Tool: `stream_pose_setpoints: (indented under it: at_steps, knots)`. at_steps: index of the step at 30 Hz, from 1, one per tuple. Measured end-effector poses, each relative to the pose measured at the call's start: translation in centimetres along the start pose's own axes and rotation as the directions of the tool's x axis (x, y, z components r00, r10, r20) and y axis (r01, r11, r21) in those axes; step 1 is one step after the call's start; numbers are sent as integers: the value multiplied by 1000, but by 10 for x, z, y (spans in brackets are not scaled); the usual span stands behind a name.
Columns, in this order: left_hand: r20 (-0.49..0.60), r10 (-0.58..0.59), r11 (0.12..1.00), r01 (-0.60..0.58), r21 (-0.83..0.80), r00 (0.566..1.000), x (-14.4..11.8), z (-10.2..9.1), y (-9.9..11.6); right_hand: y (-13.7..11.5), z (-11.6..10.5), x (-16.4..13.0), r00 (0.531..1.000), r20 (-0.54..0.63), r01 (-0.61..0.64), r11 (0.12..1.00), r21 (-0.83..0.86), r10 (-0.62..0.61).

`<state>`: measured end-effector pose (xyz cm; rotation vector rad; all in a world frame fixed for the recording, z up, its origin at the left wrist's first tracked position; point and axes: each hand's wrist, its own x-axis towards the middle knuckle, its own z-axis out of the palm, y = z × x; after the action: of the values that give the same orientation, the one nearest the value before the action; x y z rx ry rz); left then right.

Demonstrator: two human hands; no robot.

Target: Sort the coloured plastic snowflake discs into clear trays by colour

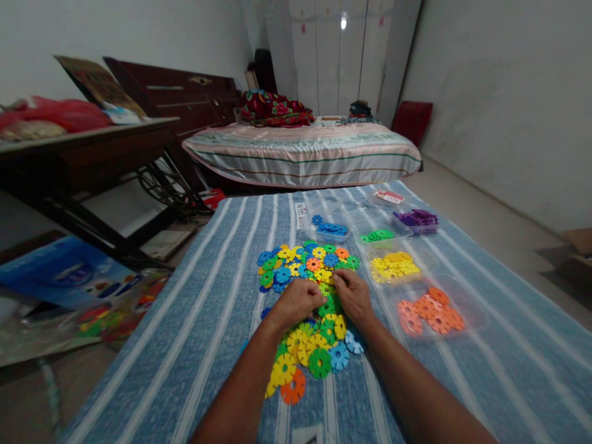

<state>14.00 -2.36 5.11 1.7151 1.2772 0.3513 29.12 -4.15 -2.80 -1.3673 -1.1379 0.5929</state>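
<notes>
One blue printed package, low at far left, well clear of the work; next to it, one clear bag of brightly coloured contents, too blurred to itemise. One surface, under striped blue cloth. Upon it, near the middle, one large loose heap of notched plastic discs, yellow, green and blue intermixed, a few orange, no purple visible: by appearance, the unsorted remainder. One left hand, over the heap, fingers curled nearly closed; contents, if any, hidden, so impossible to tell. Beyond, blue discs in one clear container. One right hand, at the right edge of the heap, thumb and fingers bent close together; hold on a disc likewise impossible to tell. Farther right, four more clear containers, one colour apiece: green discs, yellow discs, purple pieces toward the back, orange discs nearest. Progress, as judged: five colour lots separated, purple possibly finished, much yellow, green and blue left.
</notes>
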Motion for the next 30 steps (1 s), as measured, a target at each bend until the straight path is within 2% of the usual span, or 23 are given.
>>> stream_pose_setpoints:
  at_steps: [3,8,11,16,19,21,24,26,30]
  knots:
    - [-17,-29,997,28,-69,999,0,-12,3,-1,2,1,1000,1,9,1000,-4,-9]
    - [-61,-42,996,37,-86,997,12,-26,18,-1,5,2,1000,11,27,999,-19,-27]
    - [-102,-19,992,6,-125,995,31,-25,42,-1,6,2,999,13,49,998,-28,-48]
    - [-150,19,940,-69,-334,988,74,-13,100,-3,6,3,999,16,50,999,-16,-50]
    - [-215,42,914,-125,-387,976,90,-9,116,-3,6,3,999,21,43,999,-7,-43]
    - [-261,56,924,-149,-353,964,91,-9,109,-3,6,2,999,24,44,999,-7,-44]
    - [-267,92,964,-153,-216,959,79,-12,83,-2,5,2,999,23,39,999,-2,-39]
    - [-230,109,985,-136,-106,967,66,-14,61,-3,4,2,999,26,29,1000,2,-29]
    - [-82,119,980,-105,167,989,37,-14,27,-5,1,1,999,47,-4,1000,-6,4]
